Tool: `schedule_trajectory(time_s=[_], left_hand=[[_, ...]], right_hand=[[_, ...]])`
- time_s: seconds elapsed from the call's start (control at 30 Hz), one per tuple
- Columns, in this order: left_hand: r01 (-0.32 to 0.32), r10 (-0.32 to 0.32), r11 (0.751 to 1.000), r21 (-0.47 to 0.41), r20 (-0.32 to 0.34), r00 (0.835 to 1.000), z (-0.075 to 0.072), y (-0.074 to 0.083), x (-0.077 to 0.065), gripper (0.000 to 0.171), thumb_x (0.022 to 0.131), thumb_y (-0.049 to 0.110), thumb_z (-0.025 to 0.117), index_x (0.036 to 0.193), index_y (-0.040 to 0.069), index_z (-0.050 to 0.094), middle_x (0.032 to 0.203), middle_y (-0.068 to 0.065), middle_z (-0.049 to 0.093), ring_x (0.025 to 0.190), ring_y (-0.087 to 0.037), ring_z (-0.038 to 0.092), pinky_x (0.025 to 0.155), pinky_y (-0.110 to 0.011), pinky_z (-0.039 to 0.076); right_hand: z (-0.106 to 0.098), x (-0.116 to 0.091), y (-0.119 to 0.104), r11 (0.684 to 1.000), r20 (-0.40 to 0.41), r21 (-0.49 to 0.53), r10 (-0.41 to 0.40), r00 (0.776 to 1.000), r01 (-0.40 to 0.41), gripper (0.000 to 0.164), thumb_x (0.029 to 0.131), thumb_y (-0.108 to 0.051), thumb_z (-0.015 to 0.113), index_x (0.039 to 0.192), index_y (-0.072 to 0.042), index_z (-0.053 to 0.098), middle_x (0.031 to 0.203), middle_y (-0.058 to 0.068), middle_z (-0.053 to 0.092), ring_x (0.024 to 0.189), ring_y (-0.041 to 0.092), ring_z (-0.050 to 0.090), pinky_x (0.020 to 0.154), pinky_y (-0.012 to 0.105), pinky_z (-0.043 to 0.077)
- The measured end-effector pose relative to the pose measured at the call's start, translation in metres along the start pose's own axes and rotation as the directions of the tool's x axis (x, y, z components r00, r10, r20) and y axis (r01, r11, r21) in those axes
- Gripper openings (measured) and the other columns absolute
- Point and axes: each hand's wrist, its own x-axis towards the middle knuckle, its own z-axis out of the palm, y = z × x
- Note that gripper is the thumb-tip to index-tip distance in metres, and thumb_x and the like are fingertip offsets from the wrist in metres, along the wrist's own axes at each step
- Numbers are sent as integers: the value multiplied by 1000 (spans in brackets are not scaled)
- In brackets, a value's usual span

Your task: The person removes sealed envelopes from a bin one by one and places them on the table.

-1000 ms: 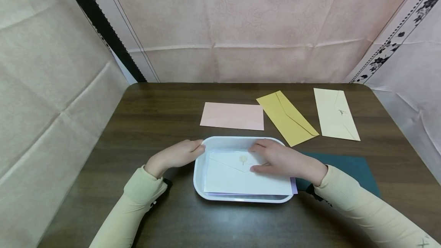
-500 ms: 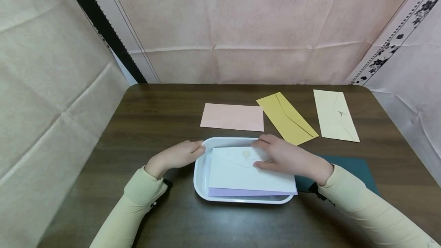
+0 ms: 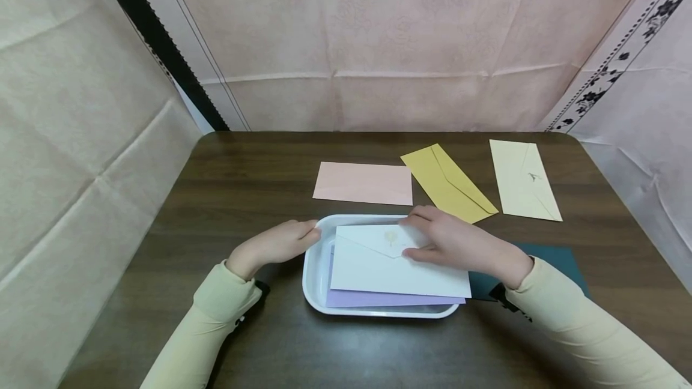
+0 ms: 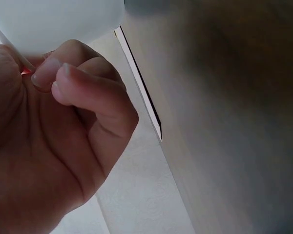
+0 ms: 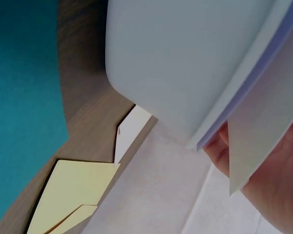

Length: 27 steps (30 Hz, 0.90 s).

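Observation:
A white tray (image 3: 309, 284) stands at the table's middle. Its left rim is pinched by my left hand (image 3: 277, 247), whose fingers curl over the tray edge in the left wrist view (image 4: 63, 141). My right hand (image 3: 462, 246) pinches a white envelope (image 3: 367, 272) with a small pale seal near its flap tip. This envelope is raised off a lavender envelope (image 3: 389, 299), which lies in the tray with its right end at the rim. In the right wrist view, a gap separates the white envelope (image 5: 266, 117) from the lavender one (image 5: 256, 80). Whether more lies beneath is hidden.
Behind the tray lie a pink envelope (image 3: 363, 183), a yellow envelope (image 3: 451, 185) and a cream envelope (image 3: 525, 180). A teal envelope (image 3: 557, 266) lies right of the tray, partly under the right forearm. Cloth (image 3: 405, 47) hangs beyond the table's far edge.
The white envelope has risen and shifted rightward and away with my right hand, uncovering more of the lavender envelope. My left hand has stayed at the tray's rim.

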Motion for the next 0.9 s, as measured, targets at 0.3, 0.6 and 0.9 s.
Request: schedule_trajectory(time_s=[0.3, 0.6, 0.9], left_hand=[[6, -5, 1000, -10, 6, 1000, 0, 0, 0, 32, 103, 34, 33, 119, 15, 54, 93, 5, 58, 85, -12, 52, 80, -32, 43], [0, 0, 1000, -5, 6, 1000, 0, -1, 1, 29, 103, 32, 34, 114, 15, 55, 91, 5, 58, 85, -12, 52, 79, -32, 43], [1, -1, 1000, -8, 2, 1000, 1, -3, 3, 31, 102, 34, 34, 116, 17, 55, 93, 7, 59, 85, -11, 53, 80, -32, 43]], right_hand=[[-5, -5, 1, 1000, -22, -13, -3, 1000, 3, 52, 84, -46, 65, 119, -7, 62, 108, -4, 54, 92, 6, 50, 76, 24, 45], [-16, -13, 6, 1000, -65, -17, -22, 998, 21, 53, 86, -46, 63, 120, -7, 60, 110, -4, 53, 93, 5, 49, 79, 24, 45], [-29, -28, 15, 1000, -90, -6, -10, 996, 10, 51, 86, -44, 64, 122, -7, 59, 109, -6, 53, 89, 3, 48, 76, 23, 45]])
